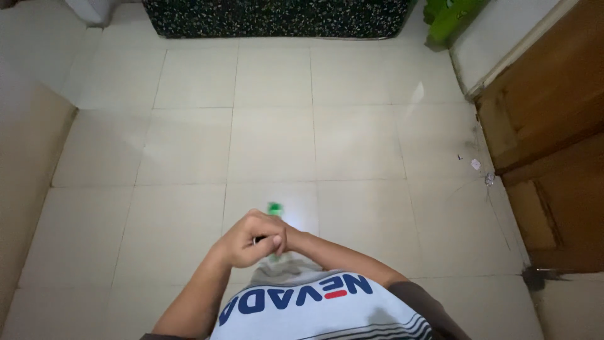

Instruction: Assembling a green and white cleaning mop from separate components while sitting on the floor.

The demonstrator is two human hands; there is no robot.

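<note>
Your left hand (248, 242) was clenched over your right hand (282, 239) at your waist, gripping a small green thing (275, 208), blurred; working it seemed the step; beyond lay tiled floor (352, 145), then dark patterned fabric (277, 17).

Lighting is dim and even, with a cool, greyish cast over the tiled floor (270, 145). A faint bright patch lies on the tiles just beyond the hands, and a small glint shows far right, near the wooden door (553, 126). Shadows are soft and weak; the near right corner is darkest. The clasped hands and the small green thing (274, 208) between them are blurred. Straight tile lines bow outward toward the left and right edges. Fine detail is soft throughout.
</note>
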